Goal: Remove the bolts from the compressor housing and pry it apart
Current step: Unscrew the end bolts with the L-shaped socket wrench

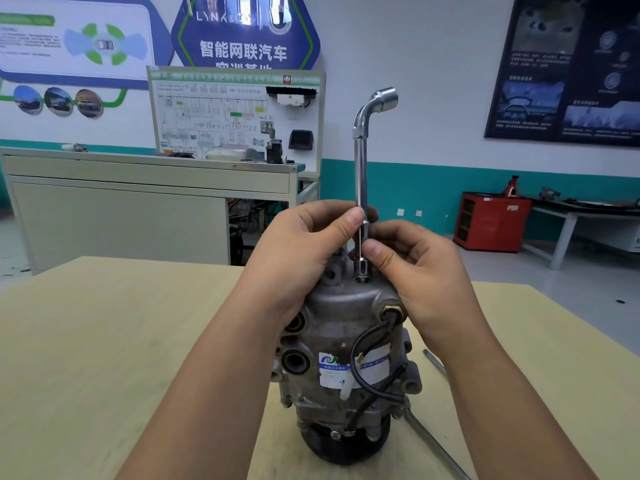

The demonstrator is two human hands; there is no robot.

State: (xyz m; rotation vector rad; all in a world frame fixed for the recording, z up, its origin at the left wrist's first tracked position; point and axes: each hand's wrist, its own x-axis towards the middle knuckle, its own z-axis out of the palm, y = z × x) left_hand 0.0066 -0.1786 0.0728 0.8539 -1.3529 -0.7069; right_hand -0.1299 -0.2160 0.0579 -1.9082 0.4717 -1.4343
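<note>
A grey metal compressor (346, 344) stands upright on the wooden table (104, 341), with a white label and a black wire on its front. A chrome L-shaped socket wrench (361, 161) stands vertically, its lower socket seated on a bolt (362, 279) at the top of the housing. My left hand (304, 247) pinches the wrench shaft higher up with thumb and fingers. Lower down, just above the socket, my right hand (415, 268) pinches the shaft. The bolt head is mostly hidden by the socket.
A long metal bar (437, 441) lies on the table to the right of the compressor, behind my right forearm. Beyond the table are a grey cabinet (138, 209), a training board (235, 116), and a red tool cabinet (491, 221) by a bench.
</note>
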